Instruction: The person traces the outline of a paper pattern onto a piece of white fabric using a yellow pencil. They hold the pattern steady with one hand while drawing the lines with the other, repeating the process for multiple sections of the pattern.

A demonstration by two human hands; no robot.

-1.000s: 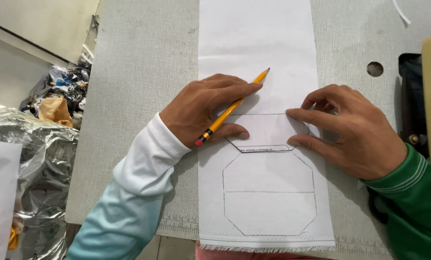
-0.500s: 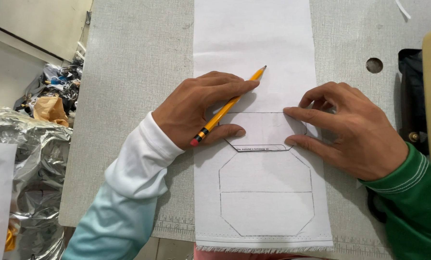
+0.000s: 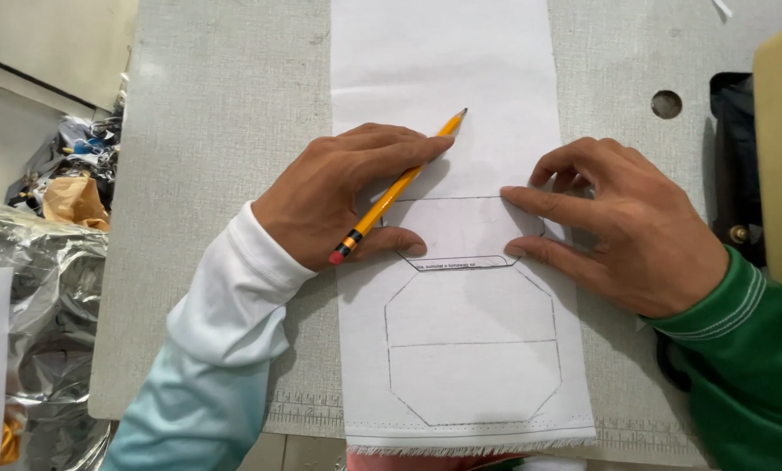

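The white template [image 3: 465,228], a small flat piece with cut corners, lies on my strip of white fabric [image 3: 448,96], just above the pencilled octagon [image 3: 471,349] drawn there.

From the head camera, the only view, I take the template as my landmark. My left hand [image 3: 343,202] rests on its left edge, thumb pressing the lower left corner and forefinger stretched along the cloth above it. That hand is clenched round a yellow pencil [image 3: 400,185], which runs slantwise between my fingers: its red eraser end points down and left of the template, its sharpened tip points up, above the template's top edge and apart from it. My right hand [image 3: 631,228] holds nothing; its fingers are spread flat, two fingertips pinning the template's right edge to the cloth.

Below the template the octagon is crossed by one horizontal line. The fabric lies on a grey worktable [image 3: 208,174], whose printed ruler edge [image 3: 299,410] sits well below and to the left. Far left of the template, off the table, crumpled silver foil [image 3: 33,288] is heaped. To the right, past my right hand, a round hole [image 3: 666,104] shows in the table.
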